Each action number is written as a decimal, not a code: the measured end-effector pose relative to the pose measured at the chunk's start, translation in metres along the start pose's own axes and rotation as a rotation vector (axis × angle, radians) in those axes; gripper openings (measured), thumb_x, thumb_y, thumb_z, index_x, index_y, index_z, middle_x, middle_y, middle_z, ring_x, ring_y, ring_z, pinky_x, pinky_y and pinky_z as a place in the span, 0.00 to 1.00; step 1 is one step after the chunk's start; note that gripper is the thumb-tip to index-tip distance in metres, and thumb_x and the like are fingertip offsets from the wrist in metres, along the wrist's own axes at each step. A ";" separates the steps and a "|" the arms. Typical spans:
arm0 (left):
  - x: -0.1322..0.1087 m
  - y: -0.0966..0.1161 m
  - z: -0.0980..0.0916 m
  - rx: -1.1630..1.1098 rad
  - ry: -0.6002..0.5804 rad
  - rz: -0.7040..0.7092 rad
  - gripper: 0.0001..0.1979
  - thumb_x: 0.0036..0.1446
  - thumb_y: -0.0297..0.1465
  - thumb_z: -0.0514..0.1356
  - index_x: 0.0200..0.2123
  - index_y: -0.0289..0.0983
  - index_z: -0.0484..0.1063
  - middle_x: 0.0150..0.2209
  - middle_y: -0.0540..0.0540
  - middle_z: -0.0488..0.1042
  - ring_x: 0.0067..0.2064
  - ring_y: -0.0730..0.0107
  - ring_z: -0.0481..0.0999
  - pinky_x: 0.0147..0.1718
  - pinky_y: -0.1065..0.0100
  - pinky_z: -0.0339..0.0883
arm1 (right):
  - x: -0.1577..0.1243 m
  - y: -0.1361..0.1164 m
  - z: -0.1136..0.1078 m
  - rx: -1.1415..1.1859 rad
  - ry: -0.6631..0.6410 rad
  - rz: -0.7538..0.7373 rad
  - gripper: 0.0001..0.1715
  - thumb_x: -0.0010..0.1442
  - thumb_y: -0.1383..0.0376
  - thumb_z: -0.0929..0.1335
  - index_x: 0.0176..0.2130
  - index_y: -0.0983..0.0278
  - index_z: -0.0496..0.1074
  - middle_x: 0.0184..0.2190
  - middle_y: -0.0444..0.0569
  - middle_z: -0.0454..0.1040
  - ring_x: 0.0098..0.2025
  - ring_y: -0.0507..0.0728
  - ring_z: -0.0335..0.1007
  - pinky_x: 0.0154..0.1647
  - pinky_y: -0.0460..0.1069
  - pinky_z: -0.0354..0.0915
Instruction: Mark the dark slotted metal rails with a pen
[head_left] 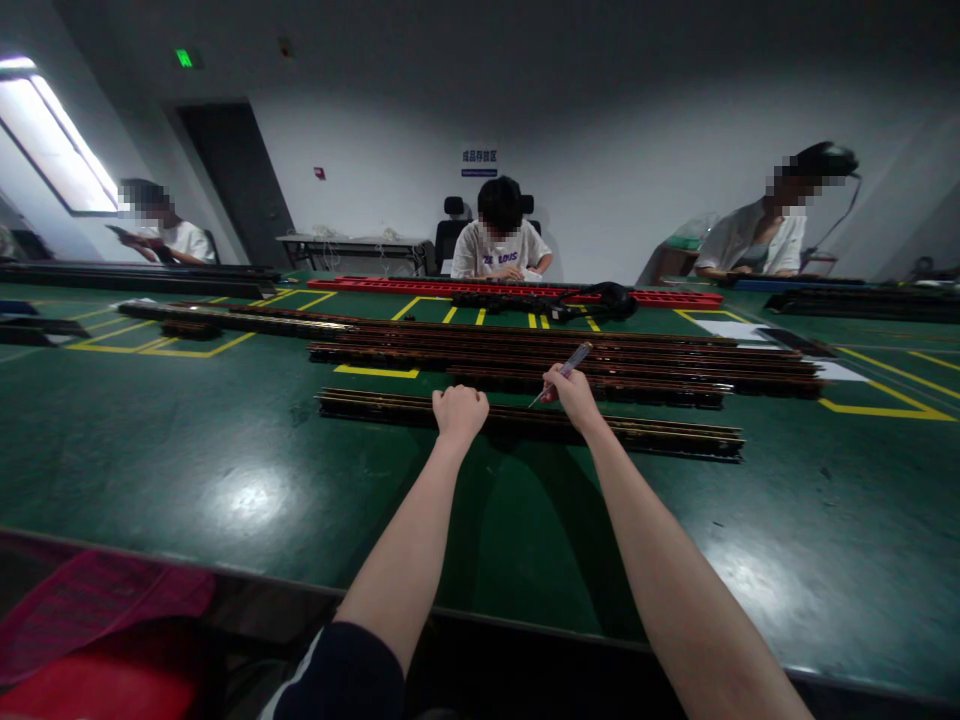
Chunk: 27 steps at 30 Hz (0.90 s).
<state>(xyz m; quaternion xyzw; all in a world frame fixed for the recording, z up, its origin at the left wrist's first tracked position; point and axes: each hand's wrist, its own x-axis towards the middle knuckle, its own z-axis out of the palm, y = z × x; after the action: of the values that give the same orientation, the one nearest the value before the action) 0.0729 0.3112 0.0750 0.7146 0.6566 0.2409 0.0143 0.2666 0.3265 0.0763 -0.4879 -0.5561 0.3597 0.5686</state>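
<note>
Centrally on the desk [187,420], a narrow bundle of long dark strips [510,422] with brassy edges lies crosswise in front of the person. The left hand [460,412] rests at the bundle, knuckles up and fingers curled; their tips are hidden, so whether it grips a strip I cannot tell. Just to its right and apart from it, the right hand [570,392] is closed around a slim pen-like tool [576,358], held tilted, its thin tip pointing down and left toward the bundle; whether the tip touches is too small to tell. Just beyond lies a wider stack of similar strips [450,350], roughly parallel to the bundle, and a short piece of yellow tape [375,372] shows between the two near the left. Farther back, a black cable-like heap [611,300] lies in front of a long red slotted bar [375,287]. White sheets [731,329] lie beyond the stack's right end. Across the desk sits a person in a white printed shirt [491,255], with another person at far left [184,240] and one in a dark cap at right [765,240]. Behind them are a dark door [236,180] and a pale wall [375,170].
</note>
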 end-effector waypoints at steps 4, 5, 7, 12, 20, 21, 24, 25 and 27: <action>0.000 -0.002 -0.004 0.007 0.002 -0.018 0.22 0.61 0.32 0.44 0.23 0.36 0.74 0.27 0.41 0.77 0.31 0.64 0.74 0.45 0.57 0.63 | 0.003 0.001 0.001 -0.012 -0.054 0.011 0.15 0.47 0.54 0.68 0.22 0.61 0.64 0.16 0.42 0.67 0.21 0.53 0.68 0.27 0.49 0.67; 0.001 -0.003 -0.005 0.009 0.001 -0.022 0.22 0.61 0.32 0.44 0.23 0.36 0.74 0.27 0.41 0.77 0.31 0.63 0.74 0.45 0.57 0.63 | 0.003 0.001 0.002 -0.017 -0.071 0.014 0.15 0.47 0.53 0.68 0.22 0.61 0.64 0.16 0.42 0.67 0.21 0.54 0.68 0.27 0.48 0.67; 0.000 -0.005 -0.007 0.011 -0.004 -0.029 0.22 0.61 0.32 0.44 0.23 0.36 0.74 0.27 0.41 0.77 0.31 0.63 0.74 0.46 0.56 0.63 | 0.002 0.000 0.003 -0.023 -0.099 0.011 0.16 0.48 0.52 0.68 0.23 0.61 0.64 0.17 0.43 0.68 0.22 0.54 0.68 0.27 0.48 0.66; 0.000 -0.010 -0.010 0.029 -0.004 -0.017 0.23 0.61 0.32 0.44 0.25 0.36 0.76 0.29 0.40 0.77 0.32 0.62 0.75 0.46 0.55 0.63 | -0.001 -0.002 0.006 -0.028 -0.117 0.005 0.16 0.49 0.52 0.68 0.24 0.61 0.64 0.17 0.42 0.68 0.23 0.54 0.69 0.27 0.48 0.66; -0.006 0.008 -0.004 0.100 0.029 0.131 0.21 0.62 0.34 0.46 0.33 0.35 0.78 0.39 0.38 0.79 0.40 0.58 0.76 0.47 0.55 0.62 | -0.002 -0.003 0.007 -0.012 -0.112 -0.010 0.14 0.49 0.54 0.67 0.23 0.61 0.64 0.16 0.42 0.68 0.21 0.54 0.68 0.26 0.48 0.65; -0.008 0.011 -0.003 0.101 0.023 0.163 0.21 0.62 0.33 0.45 0.33 0.35 0.79 0.39 0.38 0.79 0.41 0.58 0.76 0.47 0.55 0.62 | -0.002 -0.003 0.007 -0.012 -0.111 -0.012 0.14 0.49 0.54 0.67 0.23 0.61 0.64 0.16 0.42 0.68 0.21 0.53 0.68 0.26 0.48 0.65; -0.009 0.015 0.001 0.071 -0.014 0.254 0.22 0.64 0.33 0.44 0.34 0.36 0.78 0.39 0.39 0.79 0.41 0.60 0.76 0.46 0.57 0.63 | -0.003 -0.003 0.007 -0.014 -0.105 -0.013 0.14 0.49 0.54 0.67 0.23 0.61 0.64 0.16 0.42 0.68 0.21 0.54 0.68 0.26 0.48 0.65; -0.009 0.014 0.002 0.064 -0.020 0.264 0.23 0.64 0.33 0.43 0.34 0.35 0.78 0.39 0.39 0.79 0.41 0.60 0.76 0.45 0.58 0.63 | -0.003 -0.004 0.007 -0.013 -0.104 -0.011 0.14 0.49 0.54 0.67 0.23 0.61 0.64 0.16 0.42 0.68 0.21 0.54 0.68 0.26 0.48 0.65; -0.008 0.013 0.003 0.056 -0.020 0.256 0.23 0.64 0.34 0.44 0.34 0.35 0.78 0.38 0.39 0.79 0.41 0.60 0.76 0.44 0.58 0.64 | -0.003 -0.005 0.007 -0.012 -0.107 -0.005 0.15 0.49 0.54 0.68 0.24 0.61 0.64 0.16 0.43 0.68 0.21 0.54 0.68 0.26 0.48 0.65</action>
<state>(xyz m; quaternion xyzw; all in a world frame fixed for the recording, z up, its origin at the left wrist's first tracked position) 0.0860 0.3027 0.0740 0.7951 0.5663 0.2150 -0.0299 0.2587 0.3231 0.0790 -0.4702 -0.5890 0.3806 0.5359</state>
